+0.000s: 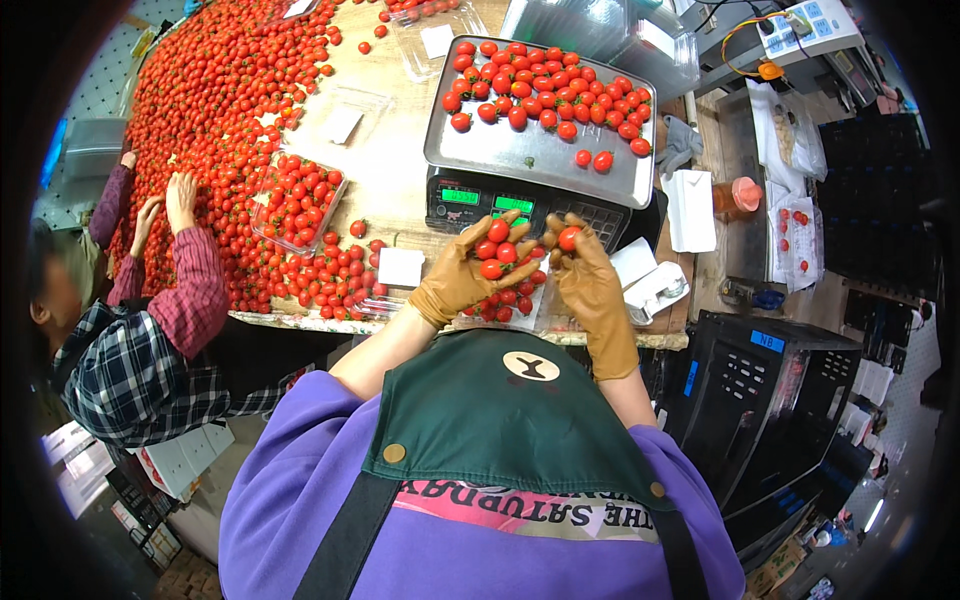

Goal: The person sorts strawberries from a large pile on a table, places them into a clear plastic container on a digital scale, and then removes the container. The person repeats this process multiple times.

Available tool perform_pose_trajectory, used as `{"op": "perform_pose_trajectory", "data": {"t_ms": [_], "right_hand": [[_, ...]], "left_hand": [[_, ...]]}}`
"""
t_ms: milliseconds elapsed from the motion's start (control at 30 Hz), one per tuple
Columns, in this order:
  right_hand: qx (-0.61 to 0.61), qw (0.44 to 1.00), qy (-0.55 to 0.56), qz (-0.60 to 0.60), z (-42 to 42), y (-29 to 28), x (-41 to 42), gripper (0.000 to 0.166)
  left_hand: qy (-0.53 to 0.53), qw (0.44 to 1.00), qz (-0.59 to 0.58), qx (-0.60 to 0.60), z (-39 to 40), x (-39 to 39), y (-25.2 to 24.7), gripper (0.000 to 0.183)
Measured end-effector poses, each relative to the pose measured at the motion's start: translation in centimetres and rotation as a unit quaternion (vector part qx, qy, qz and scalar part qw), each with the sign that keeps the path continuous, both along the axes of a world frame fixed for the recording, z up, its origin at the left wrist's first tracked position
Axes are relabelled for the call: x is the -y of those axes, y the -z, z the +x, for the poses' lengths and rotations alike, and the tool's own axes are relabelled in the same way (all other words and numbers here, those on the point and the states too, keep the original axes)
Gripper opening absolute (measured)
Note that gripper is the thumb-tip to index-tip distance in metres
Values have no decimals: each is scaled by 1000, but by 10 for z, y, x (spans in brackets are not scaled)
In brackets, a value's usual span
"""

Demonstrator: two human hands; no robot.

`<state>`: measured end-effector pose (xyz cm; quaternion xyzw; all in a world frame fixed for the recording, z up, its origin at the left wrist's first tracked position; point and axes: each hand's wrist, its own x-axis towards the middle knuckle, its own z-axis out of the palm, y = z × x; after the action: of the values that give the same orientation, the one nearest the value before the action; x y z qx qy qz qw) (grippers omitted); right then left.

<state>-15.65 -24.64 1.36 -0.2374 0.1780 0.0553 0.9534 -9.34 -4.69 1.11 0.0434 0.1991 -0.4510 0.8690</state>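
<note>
Several cherry tomatoes (pixel 496 249) rest in my left hand (pixel 457 274), which wears a tan rubber glove and has its fingers curled around them. In my right hand (pixel 589 277), gloved the same way, a single cherry tomato (pixel 569 238) sits between thumb and fingers. Below both hands, partly hidden by them, a clear plastic tray (pixel 544 319) holds more tomatoes at the table's front edge. Just beyond stands a digital scale (pixel 480 202) with lit green displays. Its steel pan (pixel 495 154) carries many loose cherry tomatoes (pixel 555 90).
A large heap of cherry tomatoes (pixel 217 97) covers the table's left side, where co-workers' hands (pixel 180 201) reach in. A filled clear tray (pixel 300 202) stands beside it. Stacked plastic trays (pixel 577 26) are behind the scale. Right lie a grey glove (pixel 680 142) and a white box (pixel 688 210).
</note>
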Motion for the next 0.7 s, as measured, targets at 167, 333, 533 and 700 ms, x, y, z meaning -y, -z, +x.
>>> {"op": "perform_pose_trajectory", "data": {"t_ms": [167, 333, 533, 700], "right_hand": [[-114, 934, -164, -296, -24, 47, -8, 31], [-61, 864, -284, -410, -39, 44, -16, 28], [55, 777, 6, -627, 27, 4, 31, 25], [8, 572, 34, -819, 100, 5, 63, 45]], "left_hand": [[100, 938, 223, 247, -14, -9, 38, 45], [224, 775, 396, 438, -32, -15, 34, 42], [-46, 593, 536, 600, 38, -22, -7, 30], [-80, 390, 654, 643, 134, -6, -14, 59]]}}
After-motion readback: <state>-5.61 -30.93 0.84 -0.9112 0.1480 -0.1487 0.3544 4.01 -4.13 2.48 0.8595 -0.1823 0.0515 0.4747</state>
